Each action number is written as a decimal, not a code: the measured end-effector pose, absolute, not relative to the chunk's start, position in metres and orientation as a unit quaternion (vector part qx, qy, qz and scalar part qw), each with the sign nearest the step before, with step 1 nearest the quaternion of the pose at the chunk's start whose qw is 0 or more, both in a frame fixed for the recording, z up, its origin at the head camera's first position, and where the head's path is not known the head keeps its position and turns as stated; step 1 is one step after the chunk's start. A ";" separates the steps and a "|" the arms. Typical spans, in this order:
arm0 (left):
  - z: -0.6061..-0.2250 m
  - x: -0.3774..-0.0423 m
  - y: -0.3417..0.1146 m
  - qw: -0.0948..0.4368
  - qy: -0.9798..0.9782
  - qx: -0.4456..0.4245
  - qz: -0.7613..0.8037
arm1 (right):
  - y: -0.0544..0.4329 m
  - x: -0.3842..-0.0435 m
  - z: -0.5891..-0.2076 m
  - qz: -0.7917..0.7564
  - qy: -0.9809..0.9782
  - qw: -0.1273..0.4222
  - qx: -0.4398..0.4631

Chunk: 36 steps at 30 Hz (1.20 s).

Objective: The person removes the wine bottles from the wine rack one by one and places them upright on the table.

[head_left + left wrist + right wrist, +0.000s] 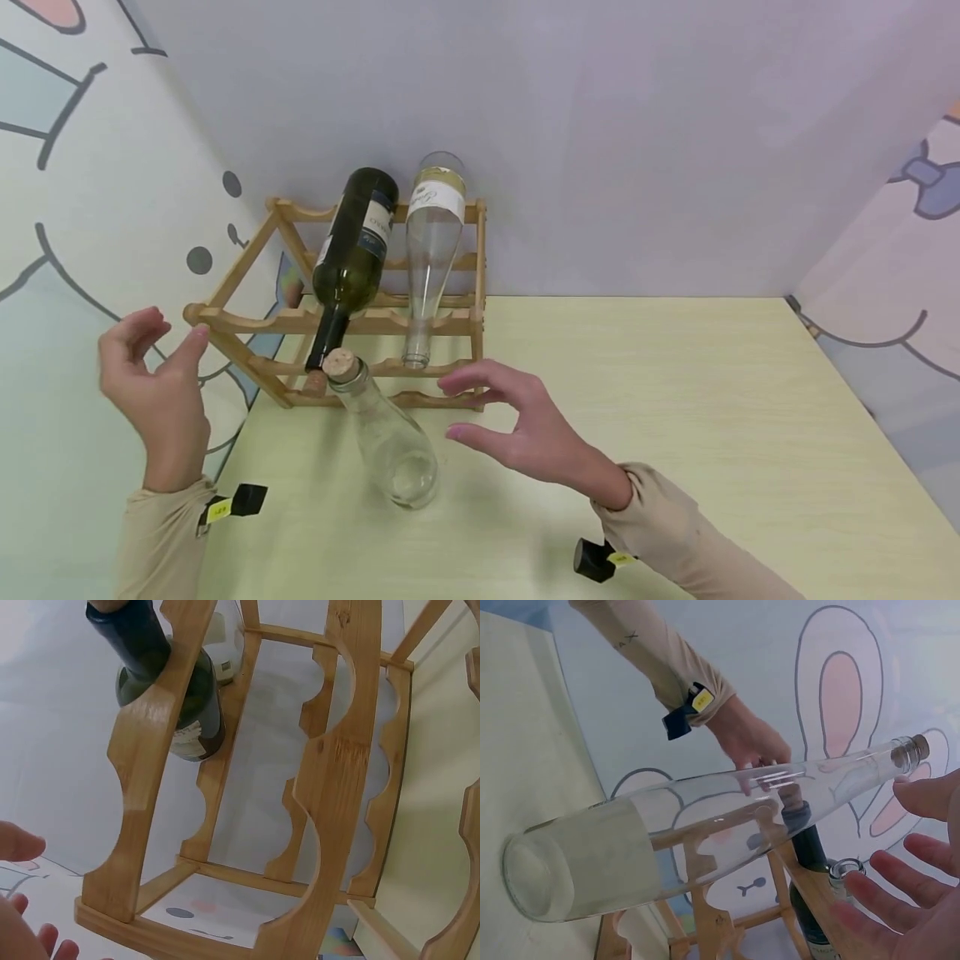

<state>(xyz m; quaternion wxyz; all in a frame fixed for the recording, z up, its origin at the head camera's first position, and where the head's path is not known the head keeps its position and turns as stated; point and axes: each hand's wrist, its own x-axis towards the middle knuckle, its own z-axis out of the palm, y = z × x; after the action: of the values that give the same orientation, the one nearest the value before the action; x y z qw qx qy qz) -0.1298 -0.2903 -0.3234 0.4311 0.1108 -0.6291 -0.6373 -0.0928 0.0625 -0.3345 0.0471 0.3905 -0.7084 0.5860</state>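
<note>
Left hand (159, 392), right hand (527, 427) seemingly relaxed

On my feed I see a glossy glass bottle (393, 450), matt cork (341, 364), smooth wooden rack (251, 321); small labels (437, 198), seemingly paper.

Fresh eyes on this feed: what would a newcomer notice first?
Probably the dark green bottle lying across the top tier of the wooden rack, with a clear bottle to its right. Next, the corked glass bottle standing on the table in front of the rack, between the left hand and right hand, both empty.
</note>
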 end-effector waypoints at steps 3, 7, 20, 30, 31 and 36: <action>-0.328 -0.137 -0.294 0.393 -0.633 0.120 -0.656 | 0.056 -0.092 -0.332 0.582 -0.708 0.046 0.398; -0.338 -0.148 -0.296 0.351 -0.630 0.122 -0.682 | 0.048 -0.092 -0.330 0.574 -0.709 0.041 0.409; -0.357 -0.168 -0.293 0.369 -0.678 0.115 -0.625 | 0.021 -0.092 -0.334 0.553 -0.732 0.004 0.399; -0.364 -0.165 -0.296 0.374 -0.704 0.110 -0.593 | 0.005 -0.097 -0.348 0.550 -0.735 0.011 0.397; -0.364 -0.165 -0.297 0.375 -0.703 0.110 -0.594 | 0.003 -0.098 -0.349 0.549 -0.735 0.014 0.398; -0.366 -0.164 -0.299 0.376 -0.701 0.114 -0.595 | -0.002 -0.099 -0.355 0.544 -0.738 0.023 0.399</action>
<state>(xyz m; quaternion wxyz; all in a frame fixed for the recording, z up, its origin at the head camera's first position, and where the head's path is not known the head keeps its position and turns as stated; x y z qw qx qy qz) -0.1638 -0.2994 -0.3658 0.3765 0.1136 -0.7011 -0.5948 -0.0990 -0.0016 -0.3552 0.0225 0.3988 -0.7378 0.5441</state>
